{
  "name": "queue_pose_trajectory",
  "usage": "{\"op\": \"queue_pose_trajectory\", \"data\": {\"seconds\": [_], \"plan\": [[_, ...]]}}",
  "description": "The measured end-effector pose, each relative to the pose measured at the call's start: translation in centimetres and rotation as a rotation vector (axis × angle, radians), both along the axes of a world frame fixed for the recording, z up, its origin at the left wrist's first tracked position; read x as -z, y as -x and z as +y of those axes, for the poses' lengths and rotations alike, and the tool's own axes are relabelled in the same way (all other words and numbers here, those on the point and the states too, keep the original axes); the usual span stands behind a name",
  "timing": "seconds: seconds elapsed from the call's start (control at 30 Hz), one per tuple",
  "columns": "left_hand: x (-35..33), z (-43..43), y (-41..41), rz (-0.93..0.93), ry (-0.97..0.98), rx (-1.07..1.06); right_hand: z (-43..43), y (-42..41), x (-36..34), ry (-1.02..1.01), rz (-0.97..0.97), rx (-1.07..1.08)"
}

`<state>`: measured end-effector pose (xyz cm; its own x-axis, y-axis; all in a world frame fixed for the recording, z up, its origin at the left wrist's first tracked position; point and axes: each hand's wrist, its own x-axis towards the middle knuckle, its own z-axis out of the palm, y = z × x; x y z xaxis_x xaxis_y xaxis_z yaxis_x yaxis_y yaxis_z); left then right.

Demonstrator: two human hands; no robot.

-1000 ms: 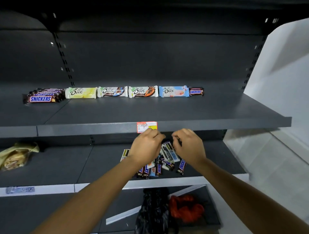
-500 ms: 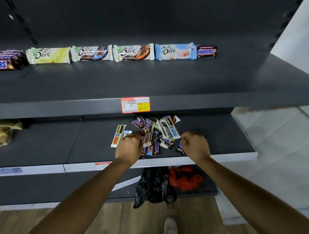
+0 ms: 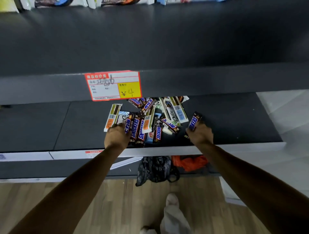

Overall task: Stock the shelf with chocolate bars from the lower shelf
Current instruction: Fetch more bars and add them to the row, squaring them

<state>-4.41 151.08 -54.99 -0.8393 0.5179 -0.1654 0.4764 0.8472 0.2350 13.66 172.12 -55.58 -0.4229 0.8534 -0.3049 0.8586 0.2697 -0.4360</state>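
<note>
A pile of bars (image 3: 150, 120) lies mid-front on the lower shelf (image 3: 234, 117), below the tag (image 3: 113, 86) on the upper shelf (image 3: 150, 41) edge. A row of bars (image 3: 117, 2) lines that shelf's back. Two bags (image 3: 155, 168) lie underneath the lower shelf.

The dark upper shelf (image 3: 150, 41) filled the top half of my view. A row of bars (image 3: 113, 2) just showed at the top edge of the frame, and a red-and-yellow price tag (image 3: 113, 85) was stuck on the shelf's front lip. Mid-frame, the lower shelf (image 3: 234, 120) carried a loose heap of chocolate bars (image 3: 150, 120). The bottom shelf (image 3: 50, 168) held a black bag (image 3: 155, 168) and an orange bag (image 3: 189, 162) side by side.
</note>
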Motion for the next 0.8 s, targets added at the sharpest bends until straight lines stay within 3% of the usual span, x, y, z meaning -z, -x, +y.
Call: {"op": "queue_pose_trajectory", "data": {"seconds": [0.33,0.57,0.8], "plan": [[2.5,0.6,1.5,-0.112,0.012,-0.106,0.2,2.0,2.4,0.036,0.03,0.181],[1.6,0.9,1.8,-0.219,0.071,-0.158,0.2,1.9,2.4,0.067,-0.01,0.182],[-0.1,-0.7,0.6,-0.229,-0.049,-0.187,-1.8,0.7,1.5,-0.047,0.1,-0.025]]}}
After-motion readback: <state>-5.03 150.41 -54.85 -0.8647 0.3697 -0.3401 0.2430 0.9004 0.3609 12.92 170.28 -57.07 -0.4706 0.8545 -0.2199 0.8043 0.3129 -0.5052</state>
